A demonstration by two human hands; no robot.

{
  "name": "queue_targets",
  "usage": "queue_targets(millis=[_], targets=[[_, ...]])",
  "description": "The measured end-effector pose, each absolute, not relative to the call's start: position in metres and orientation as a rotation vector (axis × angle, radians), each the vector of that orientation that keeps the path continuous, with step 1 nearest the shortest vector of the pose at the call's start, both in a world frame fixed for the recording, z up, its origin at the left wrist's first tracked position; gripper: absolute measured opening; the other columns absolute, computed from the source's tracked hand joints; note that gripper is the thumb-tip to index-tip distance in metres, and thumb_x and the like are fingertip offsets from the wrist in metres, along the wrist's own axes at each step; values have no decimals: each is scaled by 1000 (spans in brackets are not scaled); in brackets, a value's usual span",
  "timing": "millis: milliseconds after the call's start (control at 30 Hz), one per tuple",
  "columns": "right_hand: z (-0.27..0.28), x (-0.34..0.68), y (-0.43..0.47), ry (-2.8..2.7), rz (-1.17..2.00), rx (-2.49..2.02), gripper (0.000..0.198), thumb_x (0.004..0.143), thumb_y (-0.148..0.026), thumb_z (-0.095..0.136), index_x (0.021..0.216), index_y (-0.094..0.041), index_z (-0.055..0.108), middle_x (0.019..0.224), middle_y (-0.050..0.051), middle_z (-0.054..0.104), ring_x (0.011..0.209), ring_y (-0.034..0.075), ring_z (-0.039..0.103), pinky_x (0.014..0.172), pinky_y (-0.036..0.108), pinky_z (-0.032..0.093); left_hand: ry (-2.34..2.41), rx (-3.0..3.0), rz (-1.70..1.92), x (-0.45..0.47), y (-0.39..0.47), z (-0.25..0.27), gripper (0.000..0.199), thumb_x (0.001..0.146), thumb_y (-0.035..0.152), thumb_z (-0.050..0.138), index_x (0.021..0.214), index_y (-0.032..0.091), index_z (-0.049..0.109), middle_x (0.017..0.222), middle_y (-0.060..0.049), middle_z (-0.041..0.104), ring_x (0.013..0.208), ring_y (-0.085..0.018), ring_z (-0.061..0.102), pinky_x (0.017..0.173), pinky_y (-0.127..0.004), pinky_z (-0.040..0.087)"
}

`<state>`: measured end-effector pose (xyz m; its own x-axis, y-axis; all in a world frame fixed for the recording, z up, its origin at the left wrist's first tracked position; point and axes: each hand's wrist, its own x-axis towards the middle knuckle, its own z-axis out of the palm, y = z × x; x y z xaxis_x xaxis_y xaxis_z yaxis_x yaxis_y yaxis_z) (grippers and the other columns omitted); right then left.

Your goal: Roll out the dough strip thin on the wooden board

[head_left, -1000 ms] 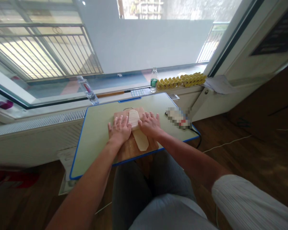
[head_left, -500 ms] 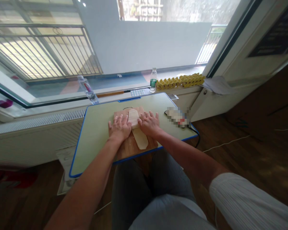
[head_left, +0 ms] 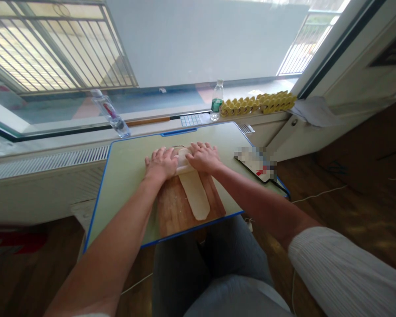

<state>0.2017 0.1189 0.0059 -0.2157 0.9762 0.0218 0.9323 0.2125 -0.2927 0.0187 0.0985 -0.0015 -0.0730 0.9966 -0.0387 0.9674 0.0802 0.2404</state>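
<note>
A long, flat strip of pale dough [head_left: 197,197] lies lengthwise on a wooden board [head_left: 171,210]. Across its far part runs a light rolling pin [head_left: 184,169], of which only a short middle piece shows; my hands cover the rest. My left hand [head_left: 161,163] presses on the pin's left side, its fingers stretched forward. On the right side my right hand [head_left: 204,156] lies the same way, fingers extended and thumb toward the dough. Between the two hands, the dough's rounded far end shows beyond the pin.
The board rests on a small pale-green table [head_left: 128,176] with a blue edge. A blurred phone-like object [head_left: 255,165] with a cable lies at right. On the sill are two bottles [head_left: 110,113] [head_left: 217,102], a yellow egg-carton-like strip [head_left: 259,103] and papers [head_left: 313,110].
Both hands have rolled the pin forward, toward the board's far end, so more of the near dough strip and board shows. The camera view has tilted downward slightly.
</note>
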Motion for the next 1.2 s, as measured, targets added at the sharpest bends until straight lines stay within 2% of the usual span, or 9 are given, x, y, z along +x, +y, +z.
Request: queue_targets(millis=[167,300,467,633,800,933,1067,1200], targets=[[7,197,142,-2254,390,-1838,75,100,-62,41,161,-19,50,167,15,50,150,40,45,122,67,35,2228,2034,344,18,112,2,62,104,51,32,148,23,64,163,-16,55,148,-37,49,126,-66,32],[7,196,145,-2231,405,-1853,74,99,-62,43,156,-17,55,162,17,56,145,40,50,120,64,38,2283,2093,401,21,109,7,57,104,48,34,140,20,68,151,-17,65,138,-36,57,121,-59,38],[4,199,126,-2213,309,-1813,69,101,-62,41,154,-21,57,161,14,57,145,38,50,121,61,38,2327,2166,431,26,89,9,54,106,46,31,129,20,73,138,-16,71,130,-34,61,115,-54,42],[0,203,96,-2212,171,-1799,63,104,-56,40,155,-23,55,162,13,56,144,37,49,121,61,37,2341,2153,424,32,63,3,52,108,45,30,133,25,72,145,-13,69,134,-32,58,116,-54,41],[0,205,68,-2193,38,-1790,64,106,-55,38,158,-21,52,167,14,50,149,39,44,125,68,26,2366,2134,440,38,36,-5,55,110,45,28,146,28,66,162,-9,57,151,-30,46,129,-59,28],[-2,208,48,-2196,-2,-1771,66,109,-59,32,161,-22,50,171,12,46,157,40,35,127,70,18,2359,2117,437,41,20,-8,57,111,49,28,152,30,62,166,-10,53,156,-31,40,131,-65,22],[-5,210,40,-2214,-12,-1751,65,111,-59,29,161,-24,49,172,10,46,158,39,33,128,70,18,2346,2100,437,42,15,-9,57,110,49,29,153,30,62,166,-11,53,156,-31,40,131,-68,22],[-4,210,48,-2221,6,-1767,63,111,-60,31,159,-25,51,171,9,47,156,37,38,128,68,21,2331,2086,462,41,24,-8,56,109,47,30,152,29,63,166,-12,53,155,-32,41,130,-69,22]])
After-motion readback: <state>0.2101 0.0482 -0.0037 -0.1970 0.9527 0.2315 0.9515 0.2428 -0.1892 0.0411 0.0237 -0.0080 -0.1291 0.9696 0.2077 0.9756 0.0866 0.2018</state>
